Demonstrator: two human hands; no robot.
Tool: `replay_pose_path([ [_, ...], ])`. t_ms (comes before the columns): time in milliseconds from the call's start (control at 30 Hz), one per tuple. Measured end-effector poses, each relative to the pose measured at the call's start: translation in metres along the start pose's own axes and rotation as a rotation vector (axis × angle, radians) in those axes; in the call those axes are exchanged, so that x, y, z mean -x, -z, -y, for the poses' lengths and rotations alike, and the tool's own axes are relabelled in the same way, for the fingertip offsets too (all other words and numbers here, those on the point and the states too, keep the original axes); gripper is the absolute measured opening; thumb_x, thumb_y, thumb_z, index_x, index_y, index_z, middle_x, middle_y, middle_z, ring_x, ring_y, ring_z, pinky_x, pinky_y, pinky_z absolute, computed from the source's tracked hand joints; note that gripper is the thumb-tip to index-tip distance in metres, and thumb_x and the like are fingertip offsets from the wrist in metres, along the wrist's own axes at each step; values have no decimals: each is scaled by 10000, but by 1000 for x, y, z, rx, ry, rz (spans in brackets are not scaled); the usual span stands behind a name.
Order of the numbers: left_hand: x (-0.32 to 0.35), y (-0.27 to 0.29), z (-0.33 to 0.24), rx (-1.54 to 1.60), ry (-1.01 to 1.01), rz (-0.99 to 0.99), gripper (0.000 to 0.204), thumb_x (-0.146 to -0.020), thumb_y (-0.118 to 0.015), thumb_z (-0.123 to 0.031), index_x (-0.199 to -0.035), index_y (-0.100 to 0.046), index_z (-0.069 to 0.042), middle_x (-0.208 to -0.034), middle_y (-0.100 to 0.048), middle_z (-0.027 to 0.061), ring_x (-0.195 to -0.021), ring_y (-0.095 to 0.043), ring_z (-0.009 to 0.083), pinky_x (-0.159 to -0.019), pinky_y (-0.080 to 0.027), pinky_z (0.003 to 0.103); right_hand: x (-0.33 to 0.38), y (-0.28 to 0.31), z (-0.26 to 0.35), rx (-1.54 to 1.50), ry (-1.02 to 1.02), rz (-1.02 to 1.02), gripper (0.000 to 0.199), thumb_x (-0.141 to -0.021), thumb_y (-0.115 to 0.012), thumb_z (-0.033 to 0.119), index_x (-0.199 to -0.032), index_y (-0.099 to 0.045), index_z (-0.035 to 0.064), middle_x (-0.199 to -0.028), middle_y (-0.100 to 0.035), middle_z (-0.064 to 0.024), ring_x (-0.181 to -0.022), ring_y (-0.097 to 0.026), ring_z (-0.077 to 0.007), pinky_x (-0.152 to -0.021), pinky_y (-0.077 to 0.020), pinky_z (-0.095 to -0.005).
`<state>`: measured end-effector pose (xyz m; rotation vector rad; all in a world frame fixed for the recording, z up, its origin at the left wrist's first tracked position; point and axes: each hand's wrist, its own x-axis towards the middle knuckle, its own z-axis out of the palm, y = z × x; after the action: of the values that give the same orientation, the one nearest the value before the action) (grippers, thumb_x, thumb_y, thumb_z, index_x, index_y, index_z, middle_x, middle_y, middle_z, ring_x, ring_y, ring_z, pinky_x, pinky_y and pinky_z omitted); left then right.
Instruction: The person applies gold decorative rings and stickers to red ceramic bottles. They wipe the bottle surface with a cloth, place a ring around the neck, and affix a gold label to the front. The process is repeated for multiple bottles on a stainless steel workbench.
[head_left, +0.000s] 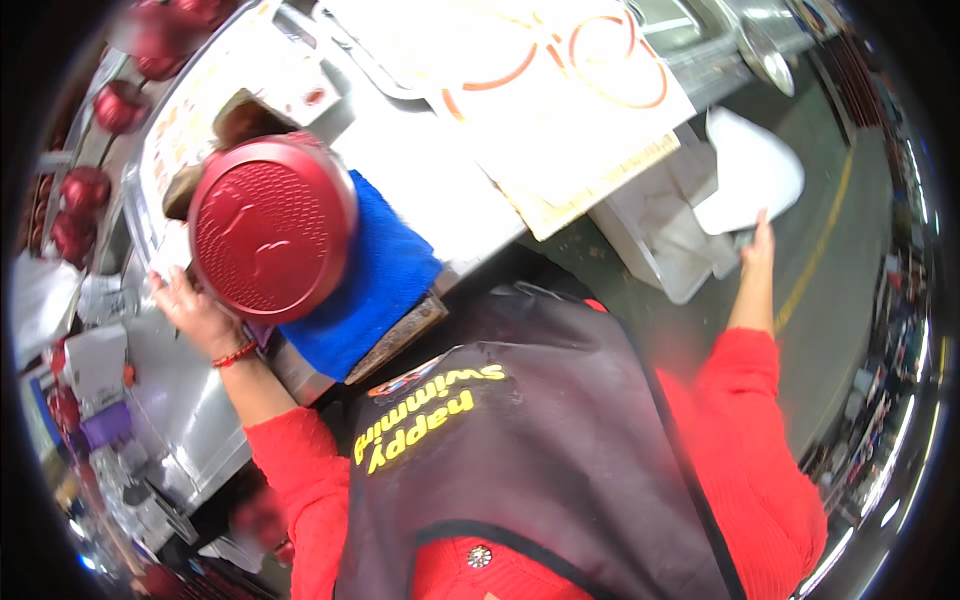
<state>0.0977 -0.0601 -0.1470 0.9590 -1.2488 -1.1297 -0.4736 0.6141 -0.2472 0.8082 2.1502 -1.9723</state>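
A left hand (200,315), fingers spread, hovers by the near left rim of an upturned red pot (270,230), whose dimpled base faces up on a blue cloth (388,265) (whether the fingertips touch the rim, one cannot tell). Well to the pot's right, the right hand (760,250) grips the lower edge of a curved white sheet (755,175) beside a pale bin (640,240); the hands are wide apart. The likeliest trouble is the cloth: should it slip on the wooden block (405,335) under it, a one-sided push could tip the pot. The sheet, too, might snag on the bin if drawn in low. Right of the pot, a yellow-edged stack (600,175) juts past the edge of the metal bench (390,135), narrowing the way back; freer room lies over the floor (825,300) farthest right of the pot.
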Motion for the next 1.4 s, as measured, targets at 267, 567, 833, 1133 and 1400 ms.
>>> replay_pose_path([
  [267,20,-15,-12,101,7,-55,517,-1078,-542,-151,-1534,-347,-6,-1064,-651,62,-658,-559,70,-598,-450,204,108,-177,140,36,850,632,368,-1094,-513,161,-1439,-576,51,-1393,-628,-86,-1216,-603,-139,-765,-527,-284],
  [567,24,-14,-23,100,84,7,583,-1045,-584,-117,-1547,-307,-11,-1134,-662,70,-747,-564,63,-628,-459,196,416,-604,123,805,2001,1147,467,-896,-529,-78,-1269,-727,122,-1409,-549,-176,-1292,-514,-398,-1102,-442,-448],
  [833,25,-14,-26,149,131,-2,589,-1053,-571,-94,-1559,-284,2,-1324,-587,97,-895,-580,65,-669,-493,205,423,-691,94,1096,1332,898,453,-859,-749,391,-1197,-759,89,-1158,-711,-165,-1090,-678,-335,-974,-531,-441],
  [1133,27,-14,-31,137,140,13,569,-1054,-582,-103,-1545,-310,-10,-1171,-645,80,-771,-559,56,-659,-488,197,397,-713,75,755,1598,686,300,-861,-791,304,-980,-751,31,-890,-738,-148,-816,-700,-280,-801,-546,-407],
  [1400,26,-16,-26,123,116,-11,562,-1052,-576,-98,-1548,-321,-23,-1115,-666,72,-723,-547,54,-628,-477,188,418,-688,81,611,721,1111,216,-894,-751,253,-917,-707,43,-851,-680,-46,-788,-641,-177,-727,-508,-378],
])
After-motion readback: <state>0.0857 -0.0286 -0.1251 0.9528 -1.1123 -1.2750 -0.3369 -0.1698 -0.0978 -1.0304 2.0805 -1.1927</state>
